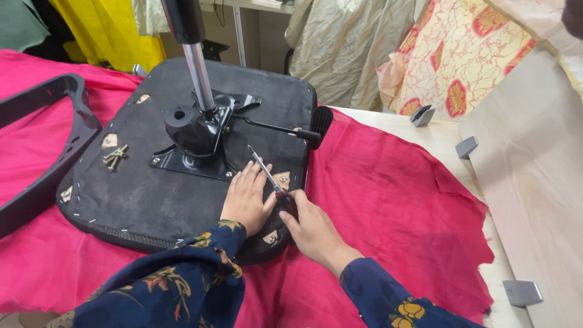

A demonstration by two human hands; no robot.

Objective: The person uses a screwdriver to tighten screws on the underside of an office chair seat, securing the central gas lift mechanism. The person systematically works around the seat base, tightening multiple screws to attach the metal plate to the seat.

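An upturned black chair seat lies on a pink cloth, its black metal mechanism plate and chrome gas cylinder pointing up. My right hand is shut on the dark handle of a screwdriver, whose shaft slants up toward the plate's near right corner. My left hand rests flat on the seat underside beside the shaft, fingers spread. A black lever with a paddle end sticks out to the right.
Several loose screws lie on the seat's left part. A black plastic chair armrest frame lies at the left on the cloth. Light wooden panels with grey brackets stand at the right. Fabrics hang behind.
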